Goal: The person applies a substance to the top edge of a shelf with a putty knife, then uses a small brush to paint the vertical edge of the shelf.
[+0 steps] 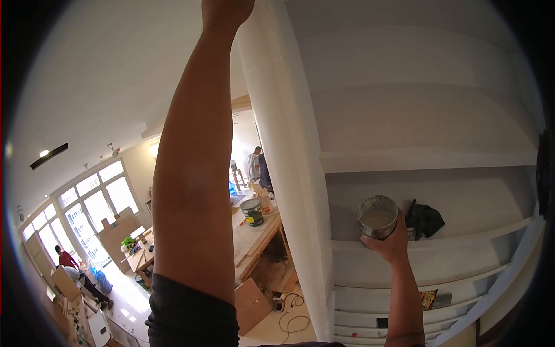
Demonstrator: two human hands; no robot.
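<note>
My right hand (392, 246) is wrapped round a metal cup (373, 231) with a smeared rim, holding it in front of a white shelf. Pale paste (378, 218) fills part of the cup. My left arm reaches high across the view, and my left hand (227, 13) is cut off by the top edge beside a tall white panel edge (272, 87). Its fingers are out of sight, so what it holds, if anything, is hidden. A crumpled black bag (425, 221) lies on the shelf just right of the cup.
White shelves (428, 159) line the right side; a colourful packet (428, 298) sits lower down. Beyond the panel, a wooden workbench (254, 246) carries a paint bucket (251, 212). A cable (295, 315) lies on the floor. Other people (255, 163) are farther back.
</note>
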